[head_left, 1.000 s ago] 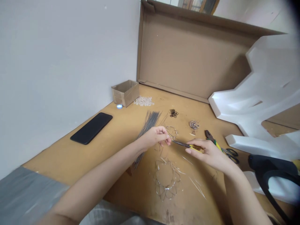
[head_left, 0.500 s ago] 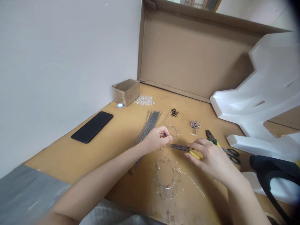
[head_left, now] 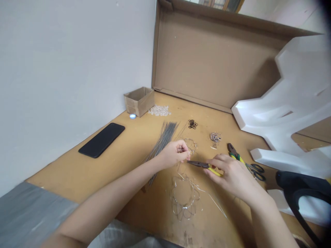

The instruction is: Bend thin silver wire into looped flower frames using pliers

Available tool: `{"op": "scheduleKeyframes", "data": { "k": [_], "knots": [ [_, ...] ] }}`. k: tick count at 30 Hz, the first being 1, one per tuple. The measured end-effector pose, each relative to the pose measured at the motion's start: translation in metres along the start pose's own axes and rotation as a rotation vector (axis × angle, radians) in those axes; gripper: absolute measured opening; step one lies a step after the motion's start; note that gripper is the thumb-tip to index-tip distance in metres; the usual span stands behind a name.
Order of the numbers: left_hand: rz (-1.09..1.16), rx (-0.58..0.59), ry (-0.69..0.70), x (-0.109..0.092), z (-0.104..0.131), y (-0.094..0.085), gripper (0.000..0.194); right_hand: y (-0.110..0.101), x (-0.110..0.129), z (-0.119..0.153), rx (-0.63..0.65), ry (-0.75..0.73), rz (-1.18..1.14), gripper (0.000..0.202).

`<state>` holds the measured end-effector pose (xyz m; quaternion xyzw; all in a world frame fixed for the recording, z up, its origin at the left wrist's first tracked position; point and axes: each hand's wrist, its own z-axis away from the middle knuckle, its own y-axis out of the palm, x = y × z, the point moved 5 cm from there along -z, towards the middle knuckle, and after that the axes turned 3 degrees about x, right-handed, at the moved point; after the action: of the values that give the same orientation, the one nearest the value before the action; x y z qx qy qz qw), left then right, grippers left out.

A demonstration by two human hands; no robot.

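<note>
My right hand (head_left: 229, 170) is wrapped round the yellow handles of needle-nose pliers (head_left: 198, 164), whose dark jaws point left. Just left of the jaw tips, my left hand (head_left: 177, 151) is closed in a pinch on a thin wire; most of the wire is hidden by the fingers. Behind those fingertips lies a wire ring (head_left: 191, 145) with small loops. Nearer to me on the table rests a larger flower-shaped wire piece (head_left: 184, 206) with looped petals. A bundle of straight grey wires (head_left: 165, 136) lies beneath and beyond my left wrist.
Combination pliers (head_left: 234, 151) and black-handled scissors (head_left: 256, 170) lie to the right, by white foam (head_left: 271, 113). Farther back are black rings (head_left: 192, 124), a silver wire heap (head_left: 215, 137), clear beads (head_left: 159, 110) and a small cardboard box (head_left: 139, 103). A black phone (head_left: 102, 139) lies left.
The pliers' tips have shifted slightly left, closer to my left fingertips. My left hand has barely moved, and the table items stay where they were.
</note>
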<state>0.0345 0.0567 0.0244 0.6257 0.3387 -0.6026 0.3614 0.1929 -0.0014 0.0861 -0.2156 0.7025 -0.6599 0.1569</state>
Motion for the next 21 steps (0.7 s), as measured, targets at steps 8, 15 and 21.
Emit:
{"op": "scheduleKeyframes", "data": {
  "k": [8, 15, 21],
  "knots": [
    [0.020, 0.007, -0.025, -0.0052, 0.0025, 0.0016, 0.010, 0.0032, -0.0003, 0.0000, 0.031, 0.012, 0.033, 0.020],
    [0.024, 0.023, -0.035, -0.0042, 0.0024, 0.0018, 0.009, 0.0032, 0.0001, -0.0011, 0.053, 0.006, 0.006, 0.021],
    [0.034, 0.023, -0.026, -0.0018, 0.0007, 0.0019, 0.010, 0.0020, -0.0002, -0.0012, 0.042, 0.028, -0.058, 0.021]
  ]
}}
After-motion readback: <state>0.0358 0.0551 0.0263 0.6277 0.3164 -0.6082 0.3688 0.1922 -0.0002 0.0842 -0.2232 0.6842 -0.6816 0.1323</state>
